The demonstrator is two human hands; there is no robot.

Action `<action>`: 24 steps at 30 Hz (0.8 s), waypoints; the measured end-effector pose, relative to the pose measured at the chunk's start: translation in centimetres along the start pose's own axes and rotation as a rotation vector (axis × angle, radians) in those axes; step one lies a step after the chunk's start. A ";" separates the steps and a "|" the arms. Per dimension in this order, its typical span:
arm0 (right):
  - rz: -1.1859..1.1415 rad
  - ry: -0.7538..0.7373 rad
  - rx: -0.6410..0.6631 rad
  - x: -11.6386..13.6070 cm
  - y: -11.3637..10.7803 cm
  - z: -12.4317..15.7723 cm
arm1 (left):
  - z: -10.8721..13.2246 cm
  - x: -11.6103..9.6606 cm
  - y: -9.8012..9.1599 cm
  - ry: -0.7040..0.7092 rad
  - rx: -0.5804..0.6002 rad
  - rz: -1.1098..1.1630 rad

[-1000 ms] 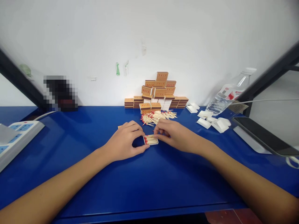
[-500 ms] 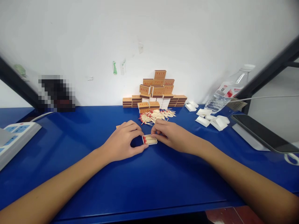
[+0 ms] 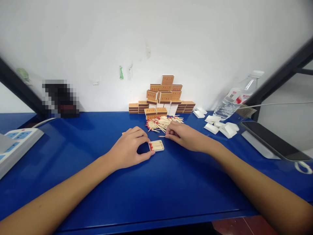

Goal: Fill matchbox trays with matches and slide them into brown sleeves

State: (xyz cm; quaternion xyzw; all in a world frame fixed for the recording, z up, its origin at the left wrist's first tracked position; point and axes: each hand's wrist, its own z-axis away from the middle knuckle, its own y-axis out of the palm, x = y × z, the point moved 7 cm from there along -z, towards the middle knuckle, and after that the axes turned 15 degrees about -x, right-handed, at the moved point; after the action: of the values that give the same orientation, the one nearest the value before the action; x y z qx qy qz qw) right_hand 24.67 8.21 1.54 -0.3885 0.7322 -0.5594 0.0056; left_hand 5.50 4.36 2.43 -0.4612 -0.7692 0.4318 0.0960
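Observation:
My left hand (image 3: 130,146) rests on the blue table (image 3: 156,189), thumb and fingers pinching the left end of a small white matchbox tray (image 3: 156,145) filled with red-tipped matches. My right hand (image 3: 186,136) lies just behind and right of the tray, fingers curled, pinching a single match (image 3: 161,136) that points left. A loose heap of matches (image 3: 162,122) lies right behind that hand.
A stack of orange matchboxes (image 3: 164,96) stands against the white wall. Several empty white trays (image 3: 220,126) lie at the right, by a plastic water bottle (image 3: 236,98) and a dark phone (image 3: 274,140). A power strip (image 3: 17,143) sits at the left edge.
My right hand has drawn back from the tray toward the match heap and now holds one match. My left hand has stayed on the tray.

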 end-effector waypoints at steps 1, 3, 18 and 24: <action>-0.005 -0.009 -0.028 0.4 -0.2 0.0 | 0.0 0.0 0.0 0.000 -0.002 -0.004; -0.033 -0.028 -0.068 1.6 -0.5 0.1 | 0.0 -0.1 0.0 0.005 -0.007 -0.002; 0.084 0.010 -0.216 1.0 1.8 -1.8 | 0.0 -0.7 0.1 0.037 -0.003 0.028; 0.059 -0.007 -0.227 1.7 0.3 -1.6 | -0.1 0.1 -0.3 0.010 -0.037 -0.008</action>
State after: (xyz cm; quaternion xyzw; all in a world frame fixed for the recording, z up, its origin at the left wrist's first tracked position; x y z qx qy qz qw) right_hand 22.63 8.54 2.61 -0.3671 0.8018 -0.4712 -0.0195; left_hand 5.28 4.44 2.67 -0.4619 -0.7785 0.4147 0.0930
